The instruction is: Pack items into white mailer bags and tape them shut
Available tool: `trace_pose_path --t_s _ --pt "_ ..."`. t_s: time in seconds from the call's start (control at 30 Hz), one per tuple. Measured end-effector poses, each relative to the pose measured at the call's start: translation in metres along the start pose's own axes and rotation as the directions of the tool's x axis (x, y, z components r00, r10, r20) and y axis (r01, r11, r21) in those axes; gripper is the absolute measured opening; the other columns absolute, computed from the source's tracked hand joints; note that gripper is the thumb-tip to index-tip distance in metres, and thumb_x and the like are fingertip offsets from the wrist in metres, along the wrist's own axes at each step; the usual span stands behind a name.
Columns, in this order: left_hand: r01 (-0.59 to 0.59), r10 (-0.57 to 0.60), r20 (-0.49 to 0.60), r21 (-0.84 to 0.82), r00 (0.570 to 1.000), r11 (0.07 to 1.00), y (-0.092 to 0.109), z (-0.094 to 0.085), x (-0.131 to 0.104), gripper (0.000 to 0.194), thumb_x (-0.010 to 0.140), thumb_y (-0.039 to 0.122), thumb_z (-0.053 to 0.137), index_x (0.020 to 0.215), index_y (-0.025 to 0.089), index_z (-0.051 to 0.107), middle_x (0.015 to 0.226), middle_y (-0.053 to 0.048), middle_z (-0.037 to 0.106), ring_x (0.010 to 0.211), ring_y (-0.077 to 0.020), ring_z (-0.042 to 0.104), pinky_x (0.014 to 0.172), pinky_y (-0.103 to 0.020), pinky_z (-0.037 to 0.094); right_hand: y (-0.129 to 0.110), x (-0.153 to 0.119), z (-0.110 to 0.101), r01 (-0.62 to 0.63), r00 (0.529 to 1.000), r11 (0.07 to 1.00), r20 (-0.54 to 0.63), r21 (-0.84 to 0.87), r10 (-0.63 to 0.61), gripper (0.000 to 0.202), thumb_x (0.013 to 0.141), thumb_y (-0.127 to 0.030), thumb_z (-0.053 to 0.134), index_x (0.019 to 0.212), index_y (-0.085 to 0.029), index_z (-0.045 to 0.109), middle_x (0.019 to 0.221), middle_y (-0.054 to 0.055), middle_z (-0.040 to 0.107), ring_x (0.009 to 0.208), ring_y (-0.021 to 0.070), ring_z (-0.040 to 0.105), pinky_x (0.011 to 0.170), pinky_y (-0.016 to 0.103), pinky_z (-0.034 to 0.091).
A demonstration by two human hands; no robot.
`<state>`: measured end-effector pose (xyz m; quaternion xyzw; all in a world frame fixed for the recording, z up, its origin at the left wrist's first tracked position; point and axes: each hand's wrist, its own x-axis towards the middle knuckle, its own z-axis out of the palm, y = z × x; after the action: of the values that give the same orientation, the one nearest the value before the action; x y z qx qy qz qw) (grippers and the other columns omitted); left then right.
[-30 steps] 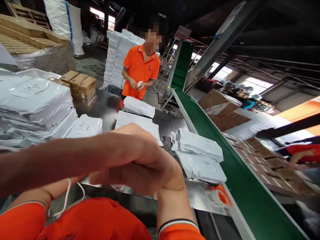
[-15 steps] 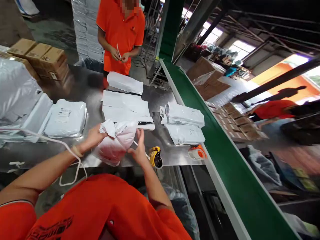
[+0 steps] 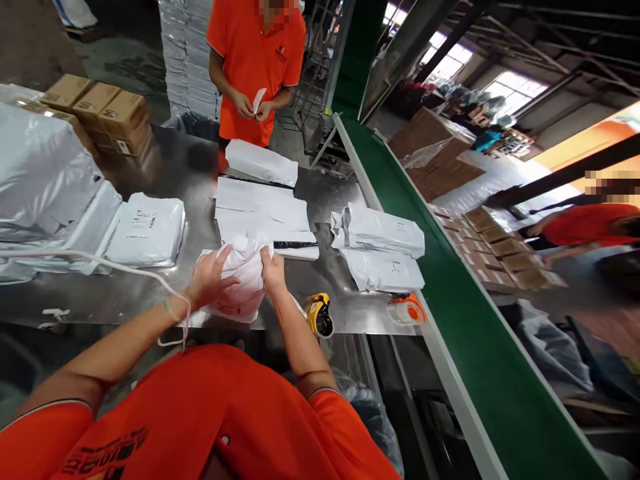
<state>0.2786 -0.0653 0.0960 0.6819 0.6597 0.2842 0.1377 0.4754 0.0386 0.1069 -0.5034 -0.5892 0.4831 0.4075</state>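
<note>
A white plastic mailer bag (image 3: 240, 283) with a pinkish tint stands bunched at the near edge of the metal table (image 3: 200, 167). My left hand (image 3: 213, 275) presses its left side, with the fingers curled over the front. Gripping its upper right corner is my right hand (image 3: 273, 268), the fingers closed. What fills the bag is hidden. Just beyond it lie flat white mailers (image 3: 265, 208) in an overlapping row. A yellow handheld scanner or tape tool (image 3: 320, 315) rests on the table edge, right of my right forearm.
Two filled white parcels (image 3: 383, 230) lie beside the green conveyor belt (image 3: 450, 280). An orange tape dispenser (image 3: 413, 310) sits near them. Stacked mailers (image 3: 145, 230) and cardboard boxes (image 3: 120, 113) stand left. A co-worker (image 3: 257, 67) across the table holds a small white strip. A pale cord (image 3: 125, 267) crosses my left wrist.
My right hand has gone from spread beside the bag to gripping its upper right corner. My left hand has shifted lower onto the bag's side. The view has swung slightly left.
</note>
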Motion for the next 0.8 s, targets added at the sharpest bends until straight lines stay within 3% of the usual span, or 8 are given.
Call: trace_pose_path --t_s 0.1,0.2,0.33,0.43,0.5,0.6,0.73,0.8 --pt "-0.072 0.067 0.155 0.022 0.986 0.997 0.017 -0.006 0.01 0.038 0.111 0.045 0.076 0.131 0.013 0.076 0.116 -0.019 0.081 0.121 -0.0388 0.076 0.116 -0.05 0.057 0.004 -0.011 -0.008 -0.026 0.999 0.987 0.037 -0.16 0.033 0.065 0.111 -0.077 0.059 0.068 -0.029 0.049 0.065 0.001 0.051 0.076 0.024 0.062 0.068 0.033 0.055" --pt "-0.083 0.072 0.26 0.029 0.963 0.996 0.028 -0.013 0.013 0.022 0.11 0.036 0.071 0.096 0.019 0.075 0.091 -0.01 0.073 0.1 -0.0309 0.071 0.102 -0.044 0.054 0.008 -0.027 -0.024 0.082 0.993 0.903 -0.045 -0.422 -0.111 0.056 0.109 -0.069 0.067 0.073 -0.027 0.057 0.081 0.009 0.066 0.096 0.0303 0.069 0.084 0.039 0.062" --pt "0.028 -0.027 0.279 0.002 0.96 1.0 0.035 -0.02 0.012 0.035 0.111 0.033 0.068 0.079 0.019 0.07 0.082 -0.008 0.068 0.088 -0.0273 0.065 0.091 -0.041 0.046 0.015 -0.05 -0.044 0.173 0.888 0.813 -0.27 -0.556 -0.373 0.054 0.104 -0.076 0.076 0.108 -0.022 0.073 0.139 0.027 0.075 0.14 0.0438 0.067 0.117 0.06 0.062" --pt "0.077 -0.065 0.287 -0.033 0.956 0.996 0.036 -0.021 0.008 0.03 0.107 0.029 0.07 0.08 0.019 0.076 0.08 -0.008 0.068 0.086 -0.0278 0.065 0.087 -0.041 0.044 0.024 -0.068 -0.045 0.293 0.897 0.832 -0.165 -0.471 -0.41 0.074 0.099 -0.078 0.084 0.139 -0.017 0.071 0.153 0.03 0.071 0.143 0.0442 0.071 0.121 0.06 0.064" --pt "0.063 -0.044 0.292 -0.055 0.956 0.996 0.035 -0.018 0.003 0.022 0.104 0.023 0.069 0.087 0.019 0.082 0.083 -0.009 0.072 0.09 -0.0298 0.067 0.091 -0.043 0.047 0.028 -0.077 -0.038 0.342 0.932 0.841 0.042 -0.42 -0.359 0.081 0.095 -0.073 0.089 0.151 -0.017 0.07 0.152 0.027 0.075 0.139 0.043 0.075 0.118 0.057 0.068" --pt "-0.029 0.049 0.264 -0.079 0.963 0.996 0.027 -0.007 -0.011 0.019 0.102 0.022 0.069 0.096 0.018 0.087 0.102 -0.014 0.08 0.105 -0.0352 0.07 0.099 -0.05 0.053 0.026 -0.082 -0.025 0.349 0.93 0.859 0.255 -0.375 -0.266 0.072 0.098 -0.06 0.084 0.155 -0.017 0.072 0.146 0.022 0.081 0.132 0.0406 0.08 0.116 0.055 0.07" --pt "-0.1 0.122 0.162 -0.138 0.979 0.985 0.001 0.007 -0.03 0.022 0.104 0.039 0.078 0.109 0.018 0.081 0.122 -0.018 0.077 0.12 -0.0386 0.069 0.111 -0.058 0.06 0.013 -0.076 -0.018 0.195 0.961 0.925 0.253 -0.326 -0.113 0.048 0.105 -0.049 0.07 0.143 -0.019 0.074 0.115 0.011 0.087 0.101 0.0305 0.083 0.094 0.043 0.071" --pt "-0.049 0.054 0.021 -0.189 0.998 0.981 -0.013 0.009 -0.037 0.044 0.097 0.05 0.09 0.121 0.017 0.075 0.136 -0.021 0.071 0.136 -0.0413 0.066 0.114 -0.059 0.064 0.007 -0.072 -0.018 0.11 0.976 0.943 0.215 -0.315 -0.042 0.039 0.107 -0.049 0.068 0.133 -0.021 0.074 0.1 0.007 0.085 0.089 0.0281 0.08 0.083 0.038 0.067"
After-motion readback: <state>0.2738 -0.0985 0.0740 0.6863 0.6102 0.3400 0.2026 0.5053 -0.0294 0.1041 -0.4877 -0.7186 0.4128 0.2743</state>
